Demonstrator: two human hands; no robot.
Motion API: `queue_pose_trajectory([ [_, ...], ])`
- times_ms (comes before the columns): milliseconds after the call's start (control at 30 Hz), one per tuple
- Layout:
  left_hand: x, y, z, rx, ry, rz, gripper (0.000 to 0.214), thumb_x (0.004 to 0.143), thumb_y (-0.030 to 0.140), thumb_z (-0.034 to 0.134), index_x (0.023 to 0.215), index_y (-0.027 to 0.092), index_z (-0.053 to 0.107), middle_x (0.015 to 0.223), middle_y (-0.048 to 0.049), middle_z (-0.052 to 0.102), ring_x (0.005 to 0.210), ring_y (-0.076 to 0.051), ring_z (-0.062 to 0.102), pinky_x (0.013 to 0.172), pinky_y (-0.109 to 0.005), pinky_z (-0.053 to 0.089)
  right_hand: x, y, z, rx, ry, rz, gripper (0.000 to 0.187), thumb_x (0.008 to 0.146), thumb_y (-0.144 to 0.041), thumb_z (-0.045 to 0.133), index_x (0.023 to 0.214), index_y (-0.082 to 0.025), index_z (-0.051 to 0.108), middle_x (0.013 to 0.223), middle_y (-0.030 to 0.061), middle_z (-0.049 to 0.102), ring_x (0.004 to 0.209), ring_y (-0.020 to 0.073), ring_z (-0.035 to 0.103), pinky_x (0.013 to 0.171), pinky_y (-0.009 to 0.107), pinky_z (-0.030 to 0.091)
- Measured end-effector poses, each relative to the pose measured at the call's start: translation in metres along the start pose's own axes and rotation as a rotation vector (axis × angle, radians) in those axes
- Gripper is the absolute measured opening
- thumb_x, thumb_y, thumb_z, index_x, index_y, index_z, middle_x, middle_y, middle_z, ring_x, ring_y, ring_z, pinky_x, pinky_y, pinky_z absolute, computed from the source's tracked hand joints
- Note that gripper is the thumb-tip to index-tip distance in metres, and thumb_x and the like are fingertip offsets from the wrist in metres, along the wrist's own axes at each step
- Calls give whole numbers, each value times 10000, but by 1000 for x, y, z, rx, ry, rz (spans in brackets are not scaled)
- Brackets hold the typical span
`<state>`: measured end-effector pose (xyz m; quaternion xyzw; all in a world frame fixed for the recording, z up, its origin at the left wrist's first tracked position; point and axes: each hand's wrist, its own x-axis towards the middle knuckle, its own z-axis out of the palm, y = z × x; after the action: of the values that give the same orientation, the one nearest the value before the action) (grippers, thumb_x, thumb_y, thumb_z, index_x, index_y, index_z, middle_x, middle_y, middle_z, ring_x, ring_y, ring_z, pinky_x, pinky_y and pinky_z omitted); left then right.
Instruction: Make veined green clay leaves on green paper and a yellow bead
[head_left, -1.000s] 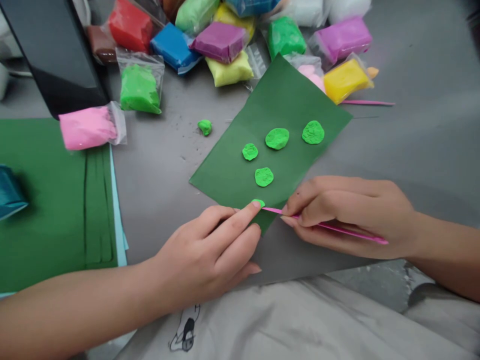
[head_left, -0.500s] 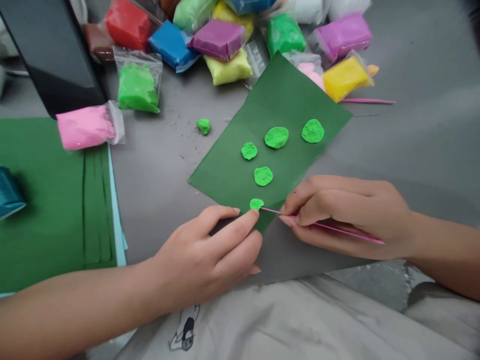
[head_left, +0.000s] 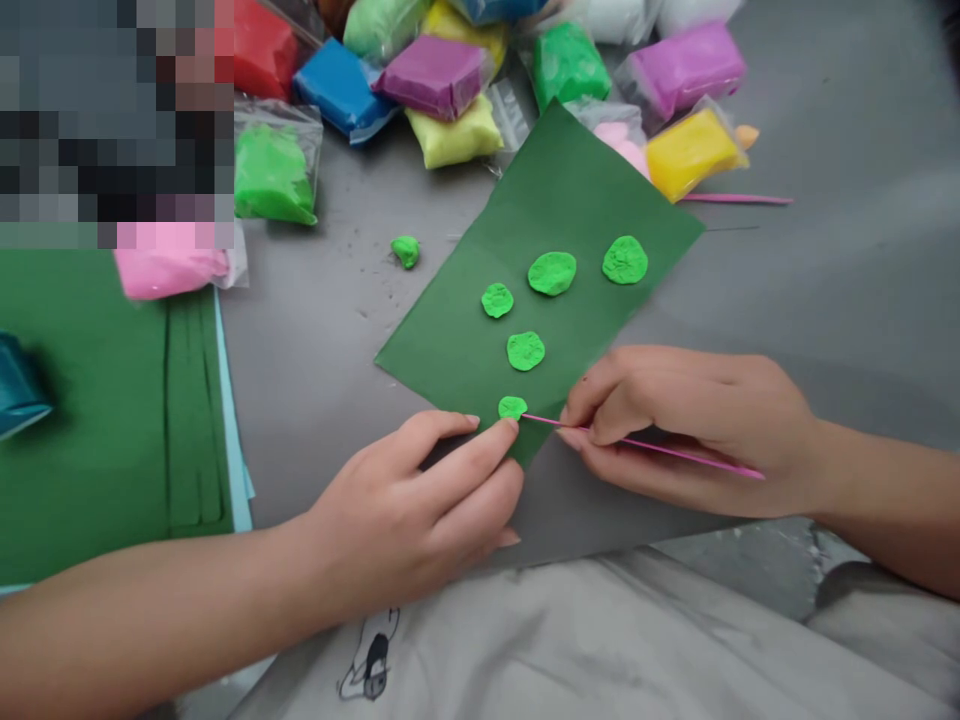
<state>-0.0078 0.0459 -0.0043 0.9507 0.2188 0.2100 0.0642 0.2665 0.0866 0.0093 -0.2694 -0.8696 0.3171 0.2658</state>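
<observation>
A dark green paper sheet [head_left: 555, 200] lies tilted on the grey table and carries several flattened light green clay discs [head_left: 552, 272]. The smallest disc [head_left: 512, 407] sits at the sheet's near corner. My left hand [head_left: 420, 500] rests on that corner, fingers curled and pressing the paper, its index fingertip beside the small disc. My right hand [head_left: 690, 425] is closed on a thin pink stick [head_left: 675, 452] whose tip touches the small disc from the right.
Bags of coloured clay [head_left: 442, 80] are heaped at the back. A loose green clay lump [head_left: 406, 250] lies left of the sheet. A stack of green paper [head_left: 97, 420] with a pink clay bag [head_left: 176, 268] lies at the left. Another pink stick [head_left: 739, 199] lies at the back right.
My left index finger has drawn back off the small disc, which now shows whole. The pink stick's tip stays against it.
</observation>
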Motion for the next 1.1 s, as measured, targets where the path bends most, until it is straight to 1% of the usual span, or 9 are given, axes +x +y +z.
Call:
queue_pose_trajectory([
  [167,3,0,-4,13,15,-4,294,1179,247,454,1101,123,709,1168,-90,822,1147,-193,740,998,-374,609,-4,0,1,-15,60,28,267,1000,-50,643,896,-270,533,845,-45,718,812,81,721,755,192,603],
  [333,3,-1,-4,-4,20,-10,240,1164,231,494,1117,153,716,1133,-67,845,1105,-184,776,1006,-359,663,-2,0,1,-18,68,66,278,986,-44,646,883,-274,530,833,-35,720,781,112,727,734,240,594],
  [467,2,-1,-4,-30,5,-5,244,1171,214,483,1122,163,716,1119,-41,853,1139,-167,790,1038,-358,654,-3,1,2,-32,57,80,260,990,-56,645,892,-274,541,846,-44,732,749,107,718,696,241,573],
  [600,2,-2,-5,-31,-2,4,241,1176,208,479,1137,137,706,1114,-41,858,1153,-158,790,1034,-363,649,-4,2,2,-38,41,98,248,988,-70,639,895,-278,542,859,-46,735,716,111,704,657,258,558],
  [767,3,-2,-6,-25,1,0,220,1169,203,492,1147,135,700,1126,-45,859,1165,-152,779,1044,-359,644,-1,-1,0,-42,55,75,267,987,-56,644,889,-275,527,843,-38,731,741,111,720,672,251,576],
  [867,3,-1,-5,-21,17,-2,168,1140,175,537,1134,142,702,1111,-57,853,1140,-163,774,1030,-351,654,3,-4,-4,-84,88,100,270,971,-67,657,871,-271,511,834,-38,730,734,116,729,668,262,582],
  [967,3,-1,-6,-22,64,-11,164,1126,205,557,1103,129,700,1114,-122,828,1119,-209,759,980,-364,668,6,-8,-13,-96,136,121,266,949,-77,688,855,-265,526,819,-33,720,713,129,718,624,288,553],
  [1033,2,-3,-10,-11,82,-60,153,1111,228,575,1121,122,685,1147,-159,805,1103,-240,748,948,-384,665,9,-11,-21,-67,211,175,271,944,-83,715,848,-266,539,813,-17,703,716,147,707,605,312,533],
  [1100,2,-8,-17,5,84,-161,135,1077,225,620,1167,135,666,1187,-167,785,1083,-263,742,948,-411,650,12,-12,-30,-18,332,277,235,980,-154,718,860,-277,558,842,12,688,748,190,701,638,362,554],
])
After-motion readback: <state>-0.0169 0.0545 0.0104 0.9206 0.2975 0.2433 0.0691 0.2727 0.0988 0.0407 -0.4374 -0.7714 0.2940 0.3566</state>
